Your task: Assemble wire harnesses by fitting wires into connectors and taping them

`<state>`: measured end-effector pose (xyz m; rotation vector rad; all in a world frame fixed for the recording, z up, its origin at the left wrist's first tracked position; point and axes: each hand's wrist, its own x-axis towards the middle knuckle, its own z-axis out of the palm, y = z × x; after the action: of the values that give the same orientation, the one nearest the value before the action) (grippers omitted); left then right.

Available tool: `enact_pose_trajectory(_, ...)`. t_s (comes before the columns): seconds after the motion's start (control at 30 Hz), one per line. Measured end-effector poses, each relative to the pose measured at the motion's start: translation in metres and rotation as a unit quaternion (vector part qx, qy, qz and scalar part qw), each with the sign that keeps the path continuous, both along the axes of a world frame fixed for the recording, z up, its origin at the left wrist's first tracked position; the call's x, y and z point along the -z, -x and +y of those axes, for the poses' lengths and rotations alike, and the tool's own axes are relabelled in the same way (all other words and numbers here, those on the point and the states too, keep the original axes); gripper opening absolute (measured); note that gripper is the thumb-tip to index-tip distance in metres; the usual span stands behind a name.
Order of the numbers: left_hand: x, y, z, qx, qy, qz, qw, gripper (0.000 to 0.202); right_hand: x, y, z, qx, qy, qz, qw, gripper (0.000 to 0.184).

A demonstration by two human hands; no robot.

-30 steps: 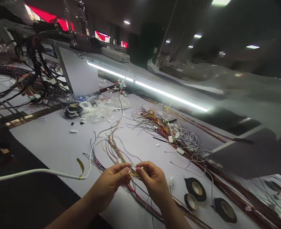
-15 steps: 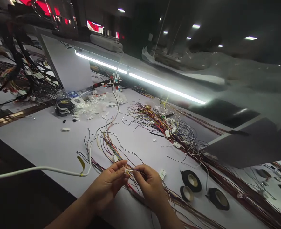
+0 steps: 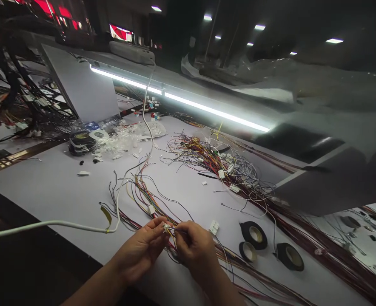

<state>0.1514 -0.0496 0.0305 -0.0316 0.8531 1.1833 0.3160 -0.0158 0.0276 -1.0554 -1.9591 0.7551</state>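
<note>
Between the fingertips of my left hand (image 3: pixel 146 244) sits a small white connector (image 3: pixel 166 228), closed in a pinch, with coloured wires running from it. My right hand (image 3: pixel 196 244) is closed on a thin dark wire (image 3: pixel 175 229) just right of the connector; its tip meets the connector, and how far it goes in I cannot tell. Beyond my hands lies a bundle of coloured wires (image 3: pixel 146 191) with a white connector block (image 3: pixel 151 209) on it. Another white connector block (image 3: pixel 214 227) rests right of my right hand.
Three rolls of black tape (image 3: pixel 254 235) lie at the right. A thick wire harness (image 3: pixel 207 159) spreads across the back under a lit tube lamp (image 3: pixel 207 109). A white cable (image 3: pixel 63 222) crosses the left side. Clear plastic bags (image 3: pixel 118 142) of small parts lie at the back left.
The view has shifted slightly, so the table things appear a little further left and up. My right hand has turned, its fingers more curled, with the wire at the connector.
</note>
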Motion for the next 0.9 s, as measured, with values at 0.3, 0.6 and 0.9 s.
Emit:
enact_pose_trajectory(0.3,0.003,-0.007,-0.004,0.033,-0.121,0.116,0.985,0.013,0.000,0.001,-0.002,-0.009,-0.165,-0.080,0.983,0.013)
enact_pose_trajectory(0.6,0.002,-0.003,0.000,0.052,-0.119,0.121,0.984,0.015,0.003,0.005,-0.001,-0.051,-0.020,0.048,0.997,0.013)
enact_pose_trajectory(0.9,0.009,0.011,0.001,0.072,-0.166,0.288,0.940,0.028,-0.010,-0.016,0.014,-0.073,0.128,0.110,0.983,0.018)
